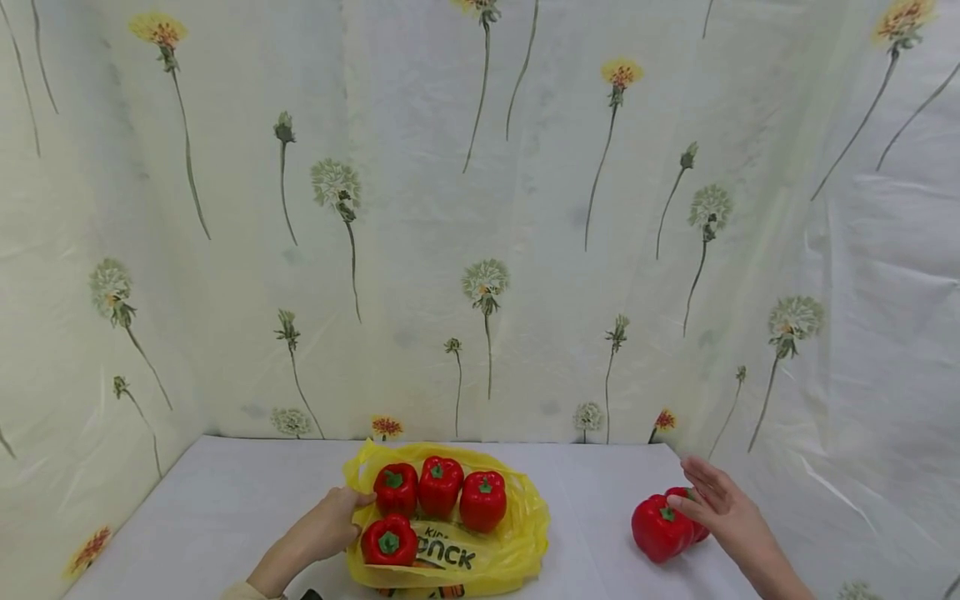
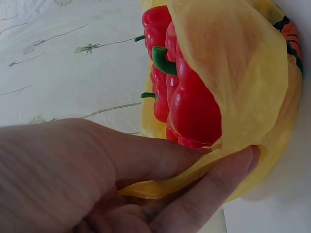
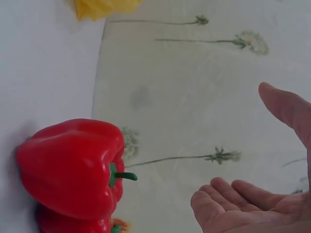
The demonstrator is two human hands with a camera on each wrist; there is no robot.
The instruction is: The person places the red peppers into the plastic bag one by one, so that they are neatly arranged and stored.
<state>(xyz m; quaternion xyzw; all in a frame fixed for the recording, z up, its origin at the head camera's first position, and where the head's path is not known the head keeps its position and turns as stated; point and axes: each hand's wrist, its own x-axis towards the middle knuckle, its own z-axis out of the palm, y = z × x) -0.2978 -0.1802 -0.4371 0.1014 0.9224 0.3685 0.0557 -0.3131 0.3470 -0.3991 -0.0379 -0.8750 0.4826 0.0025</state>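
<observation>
A yellow plastic bag (image 1: 528,533) lies spread on the table with several red bell peppers (image 1: 483,502) inside, green stems up. My left hand (image 1: 330,523) pinches the bag's left edge between thumb and fingers, as the left wrist view shows up close; the bag's film (image 2: 243,63) partly covers a pepper (image 2: 194,107) there. At the right, my right hand (image 1: 731,512) hovers above and beside two more red peppers (image 1: 660,529), one partly behind the other. Its thumb and fingers are spread apart, holding nothing, and in the right wrist view the nearer pepper (image 3: 73,167) stands apart from the hand.
The white table (image 1: 592,500) ends at a curtain (image 1: 420,250) printed with dandelions, which hangs behind it and on both sides. Black print marks the bag's front. White tabletop separates the bag from the two peppers at the right.
</observation>
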